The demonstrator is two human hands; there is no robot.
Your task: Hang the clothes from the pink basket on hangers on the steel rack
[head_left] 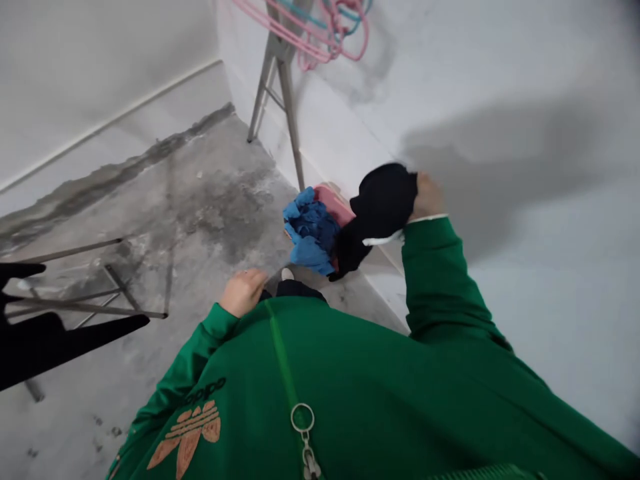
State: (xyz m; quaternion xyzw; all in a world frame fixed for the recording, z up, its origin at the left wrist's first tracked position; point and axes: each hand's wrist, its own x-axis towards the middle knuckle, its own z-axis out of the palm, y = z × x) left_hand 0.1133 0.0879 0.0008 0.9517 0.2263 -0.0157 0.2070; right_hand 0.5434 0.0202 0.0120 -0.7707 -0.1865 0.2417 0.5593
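My right hand [429, 195] grips a black garment [387, 197] and holds it up beside the white wall; a white strip shows along its lower edge. The garment's dark lower part hangs down to the pink basin [334, 203] on the floor, and I cannot tell whether it is still partly in it. Blue cloth [313, 230] fills the basin and spills over its near side. My left hand [245, 292] hangs low by my body, fingers loosely curled, with nothing visible in it; its fingertips are partly hidden.
Pink and teal hangers [330, 33] hang on a metal rack [280, 67] whose legs stand behind the basin near the wall. At the left, a folding metal frame [100, 300] carries black cloth [55, 347]. The floor [210, 207] is stained grey concrete.
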